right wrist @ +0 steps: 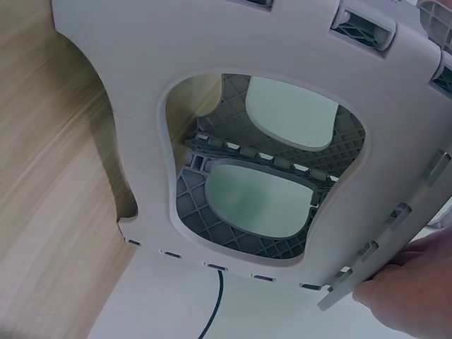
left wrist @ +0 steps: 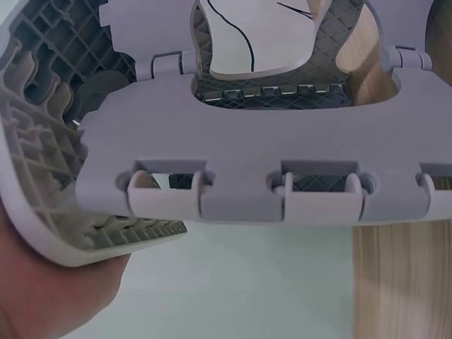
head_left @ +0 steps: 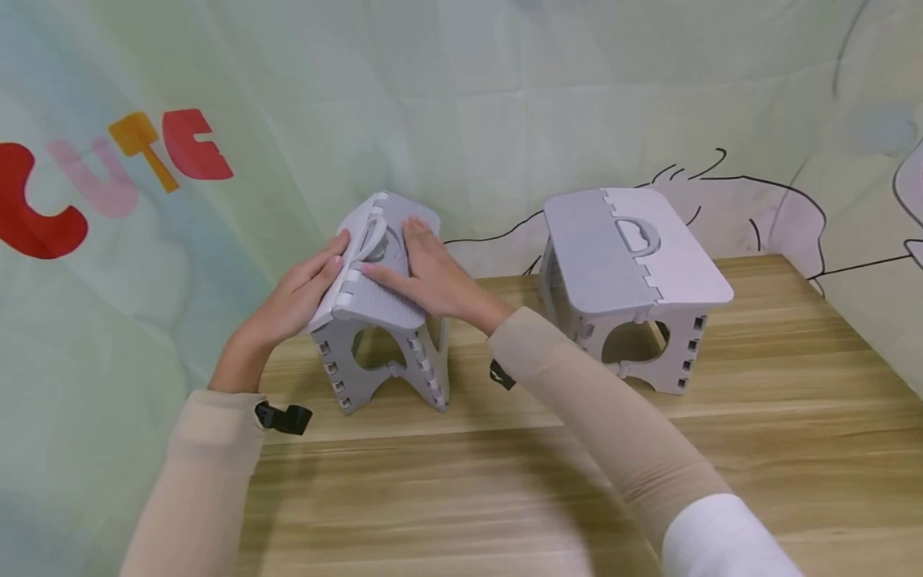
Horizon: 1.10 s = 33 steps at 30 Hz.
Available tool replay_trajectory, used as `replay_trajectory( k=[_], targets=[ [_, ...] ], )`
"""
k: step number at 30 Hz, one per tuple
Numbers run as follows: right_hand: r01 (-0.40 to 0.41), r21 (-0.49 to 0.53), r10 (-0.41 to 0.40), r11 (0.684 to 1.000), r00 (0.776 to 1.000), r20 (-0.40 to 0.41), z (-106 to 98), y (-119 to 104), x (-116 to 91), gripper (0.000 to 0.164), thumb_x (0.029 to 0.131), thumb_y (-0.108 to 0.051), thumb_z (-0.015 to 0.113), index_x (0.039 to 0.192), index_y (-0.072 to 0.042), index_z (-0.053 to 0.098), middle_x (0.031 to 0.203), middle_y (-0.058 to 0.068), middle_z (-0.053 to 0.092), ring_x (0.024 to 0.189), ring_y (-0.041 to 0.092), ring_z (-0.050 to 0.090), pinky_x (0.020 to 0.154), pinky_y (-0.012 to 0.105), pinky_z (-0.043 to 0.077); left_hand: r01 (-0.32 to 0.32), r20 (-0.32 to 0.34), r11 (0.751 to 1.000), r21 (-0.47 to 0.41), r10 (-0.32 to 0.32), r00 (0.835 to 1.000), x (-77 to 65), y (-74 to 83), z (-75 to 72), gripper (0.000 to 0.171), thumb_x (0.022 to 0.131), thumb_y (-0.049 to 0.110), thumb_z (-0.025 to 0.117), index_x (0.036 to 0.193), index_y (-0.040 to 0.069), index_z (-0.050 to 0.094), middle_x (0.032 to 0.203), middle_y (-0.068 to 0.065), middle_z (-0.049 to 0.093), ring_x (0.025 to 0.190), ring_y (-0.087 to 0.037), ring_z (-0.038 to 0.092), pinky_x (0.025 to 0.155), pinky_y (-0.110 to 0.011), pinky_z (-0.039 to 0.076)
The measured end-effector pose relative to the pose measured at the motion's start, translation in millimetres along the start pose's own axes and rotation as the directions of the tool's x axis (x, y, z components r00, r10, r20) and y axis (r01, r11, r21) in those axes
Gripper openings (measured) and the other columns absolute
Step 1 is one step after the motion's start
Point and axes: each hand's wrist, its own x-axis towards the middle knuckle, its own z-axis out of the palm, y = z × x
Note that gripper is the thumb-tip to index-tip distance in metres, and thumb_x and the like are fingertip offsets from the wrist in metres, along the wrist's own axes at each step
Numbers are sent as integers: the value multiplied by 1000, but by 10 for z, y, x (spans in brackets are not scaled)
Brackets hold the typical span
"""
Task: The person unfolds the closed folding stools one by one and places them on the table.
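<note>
A grey-and-white folding step stool (head_left: 378,298) stands half folded on the table, its two top panels raised into a peak along the hinge. On the white left panel lies my left hand (head_left: 299,290), fingers stretched along its outer side. My right hand (head_left: 438,276) rests flat on the grey right panel, thumb spread towards the hinge beside the carrying handle (head_left: 373,238). The left wrist view shows the stool's hinged side (left wrist: 233,134) and part of the left hand (left wrist: 63,293) below the panel's edge. The right hand (right wrist: 417,289) appears at the panel's edge in the right wrist view.
A second stool (head_left: 598,268), fully unfolded with a flat top, stands to the right. Both are on a wood-grain table (head_left: 404,497). Behind and to the left hangs a printed pale-green cloth (head_left: 461,48) with coloured letters.
</note>
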Motion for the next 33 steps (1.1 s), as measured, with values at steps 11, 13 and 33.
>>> replay_trajectory(
  k=[11, 13, 33],
  targets=[
    [0, -149, 6, 989, 999, 39, 21, -32, 42, 100, 97, -71, 33, 157, 2, 1, 165, 16, -5, 151, 19, -8, 119, 23, -5, 16, 32, 1000, -10, -16, 999, -17, -14, 0, 55, 111, 28, 29, 160, 9, 11, 166, -5, 7, 151, -20, 4, 121, -51, 10],
    [-1, -171, 9, 985, 999, 43, 26, -31, 43, 100, 97, -71, 31, 157, 3, 1, 165, 16, -6, 151, 20, -8, 119, 23, -5, 13, 35, 1000, -11, -13, 999, -16, -17, 2, 54, 111, 27, 28, 160, 10, 11, 166, -6, 6, 151, -21, 4, 121, -52, 9],
    [-10, -266, 26, 964, 998, 57, -5, -49, 41, 99, 98, -71, 32, 158, 3, 5, 165, 17, 0, 151, 22, -2, 121, 26, 0, 3, 49, 1000, -26, -1, 999, -9, -5, 4, 54, 111, 24, 28, 160, 7, 11, 166, -6, 5, 151, -22, 1, 122, -50, 6]
  ],
)
